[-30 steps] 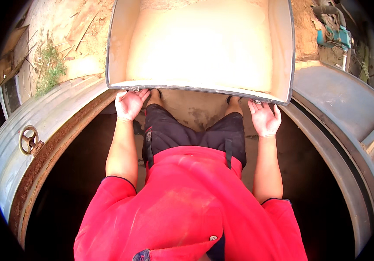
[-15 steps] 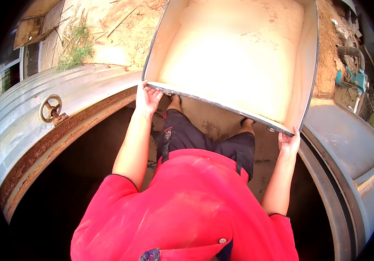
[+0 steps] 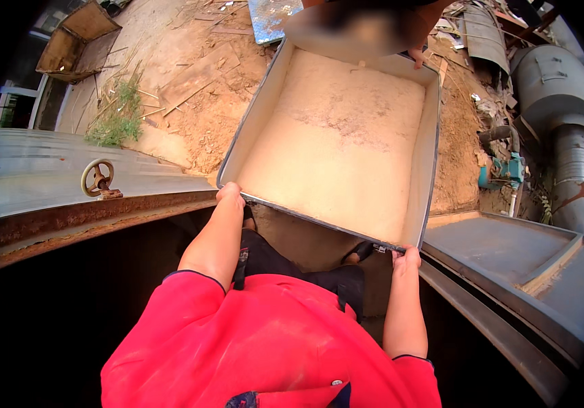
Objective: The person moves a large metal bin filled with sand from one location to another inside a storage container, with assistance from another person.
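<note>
A large, shallow rectangular tray point(image 3: 429, 183) with pale walls and a dark rim is tilted in front of me. Its pale floor has a patch of brownish residue toward the far side. At the near left corner, my left hand point(image 3: 229, 194) is closed over the rim. My right hand point(image 3: 407, 258) grips the near right corner, beside a small metal latch point(image 3: 379, 249). Another person's hand point(image 3: 417, 58) touches the far right corner. My fingers are partly hidden behind the rim.
A rusty metal ledge with a handwheel point(image 3: 97, 178) runs along my left. To the right lies a grey metal panel point(image 3: 496, 241), with a teal pump point(image 3: 509, 170) and a large grey duct point(image 3: 557, 92) beyond. Weeds point(image 3: 118, 119) and wood scraps lie on the dirt.
The tray has shifted left and down in view, with both hands still on its near corners. Another person's arm and hand now show at its far end. The glare inside has faded.
</note>
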Action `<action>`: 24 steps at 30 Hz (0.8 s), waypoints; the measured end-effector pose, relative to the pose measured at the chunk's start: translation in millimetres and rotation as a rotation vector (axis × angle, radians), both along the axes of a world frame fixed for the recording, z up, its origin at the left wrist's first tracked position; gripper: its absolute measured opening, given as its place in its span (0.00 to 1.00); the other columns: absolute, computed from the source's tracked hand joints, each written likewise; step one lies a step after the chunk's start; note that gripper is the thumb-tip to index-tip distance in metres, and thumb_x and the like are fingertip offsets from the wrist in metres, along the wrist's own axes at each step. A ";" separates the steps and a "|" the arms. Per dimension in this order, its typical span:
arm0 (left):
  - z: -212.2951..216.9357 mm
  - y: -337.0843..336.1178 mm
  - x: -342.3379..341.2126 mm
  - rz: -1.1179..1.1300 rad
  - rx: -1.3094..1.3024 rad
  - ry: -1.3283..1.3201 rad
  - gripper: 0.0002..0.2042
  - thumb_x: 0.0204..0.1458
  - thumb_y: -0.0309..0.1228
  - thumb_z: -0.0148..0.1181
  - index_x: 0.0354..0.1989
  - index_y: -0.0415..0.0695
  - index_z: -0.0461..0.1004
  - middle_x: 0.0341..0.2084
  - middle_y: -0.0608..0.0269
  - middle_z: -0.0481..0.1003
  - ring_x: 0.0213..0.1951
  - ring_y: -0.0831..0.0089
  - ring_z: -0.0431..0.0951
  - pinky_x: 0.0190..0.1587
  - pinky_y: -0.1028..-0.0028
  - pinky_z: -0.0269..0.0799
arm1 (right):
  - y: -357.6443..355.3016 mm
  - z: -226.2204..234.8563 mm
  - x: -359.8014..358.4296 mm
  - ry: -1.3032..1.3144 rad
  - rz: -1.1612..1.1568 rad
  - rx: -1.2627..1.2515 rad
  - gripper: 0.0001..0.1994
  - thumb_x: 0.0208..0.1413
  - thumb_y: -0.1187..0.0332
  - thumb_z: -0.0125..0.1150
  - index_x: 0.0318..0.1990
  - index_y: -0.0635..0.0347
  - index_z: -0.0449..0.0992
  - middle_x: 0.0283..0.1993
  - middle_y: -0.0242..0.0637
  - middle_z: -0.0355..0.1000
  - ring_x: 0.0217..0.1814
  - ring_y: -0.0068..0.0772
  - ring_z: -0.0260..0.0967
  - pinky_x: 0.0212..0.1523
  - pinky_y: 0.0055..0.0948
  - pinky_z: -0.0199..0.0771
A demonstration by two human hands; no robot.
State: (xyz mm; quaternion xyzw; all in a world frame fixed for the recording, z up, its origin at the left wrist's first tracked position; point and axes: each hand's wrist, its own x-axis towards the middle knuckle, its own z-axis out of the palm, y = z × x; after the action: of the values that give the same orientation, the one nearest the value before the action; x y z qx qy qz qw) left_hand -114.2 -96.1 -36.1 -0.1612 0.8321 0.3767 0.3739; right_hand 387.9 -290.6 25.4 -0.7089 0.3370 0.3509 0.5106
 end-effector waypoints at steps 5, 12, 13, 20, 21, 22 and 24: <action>9.4 0.3 26.3 -0.139 0.028 -0.002 0.16 0.41 0.21 0.56 0.40 0.26 0.69 0.36 0.49 0.74 0.34 0.61 0.75 0.33 0.63 0.71 | -13.6 -8.7 14.7 -0.049 -0.050 0.059 0.12 0.42 0.81 0.47 0.38 0.71 0.67 0.39 0.51 0.67 0.35 0.52 0.70 0.33 0.51 0.74; 42.4 -23.3 36.0 -0.085 0.091 -0.032 0.12 0.41 0.19 0.54 0.36 0.26 0.71 0.36 0.47 0.73 0.34 0.58 0.75 0.33 0.64 0.71 | -24.6 -7.2 10.6 -0.070 -0.029 0.034 0.09 0.42 0.80 0.47 0.35 0.68 0.67 0.35 0.48 0.69 0.31 0.46 0.71 0.28 0.44 0.76; 46.9 -27.6 32.3 -0.109 0.080 -0.035 0.13 0.41 0.19 0.53 0.37 0.26 0.70 0.36 0.47 0.73 0.34 0.57 0.75 0.33 0.62 0.71 | -28.1 -15.5 9.1 -0.073 -0.040 0.099 0.12 0.41 0.82 0.45 0.36 0.71 0.67 0.37 0.52 0.68 0.31 0.50 0.71 0.26 0.50 0.76; 27.9 -63.9 15.0 -0.051 0.199 -0.099 0.16 0.40 0.15 0.51 0.42 0.28 0.68 0.35 0.47 0.72 0.33 0.54 0.76 0.31 0.57 0.73 | -63.5 -20.9 6.6 0.000 0.041 0.021 0.14 0.39 0.82 0.49 0.38 0.63 0.66 0.35 0.48 0.67 0.25 0.47 0.68 0.22 0.47 0.71; 15.6 -67.9 7.6 -0.041 0.237 -0.154 0.16 0.40 0.14 0.51 0.42 0.29 0.68 0.35 0.48 0.72 0.33 0.53 0.76 0.30 0.56 0.73 | -77.7 -36.4 12.2 0.017 0.024 0.009 0.14 0.39 0.81 0.49 0.38 0.63 0.66 0.35 0.48 0.67 0.25 0.48 0.68 0.22 0.47 0.71; 6.1 -69.0 1.7 -0.026 0.278 -0.206 0.16 0.39 0.14 0.50 0.41 0.29 0.68 0.35 0.48 0.72 0.32 0.52 0.76 0.30 0.55 0.74 | -82.5 -45.2 15.9 0.037 0.013 -0.001 0.14 0.39 0.81 0.50 0.38 0.62 0.67 0.34 0.48 0.67 0.24 0.48 0.68 0.22 0.47 0.71; 23.4 -80.2 -7.2 -0.103 0.269 -0.198 0.18 0.38 0.14 0.50 0.42 0.32 0.68 0.34 0.48 0.72 0.32 0.52 0.76 0.27 0.53 0.74 | -79.8 -26.0 6.1 0.083 0.046 -0.016 0.14 0.39 0.81 0.50 0.38 0.62 0.69 0.31 0.47 0.67 0.21 0.46 0.65 0.22 0.48 0.71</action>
State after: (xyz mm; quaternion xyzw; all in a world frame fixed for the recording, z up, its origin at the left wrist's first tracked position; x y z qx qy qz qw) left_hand -121.4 -176.3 -12.7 -0.1033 0.7403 0.4473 0.4912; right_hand 394.1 -370.4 -0.6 -0.7054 0.3445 0.3889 0.4822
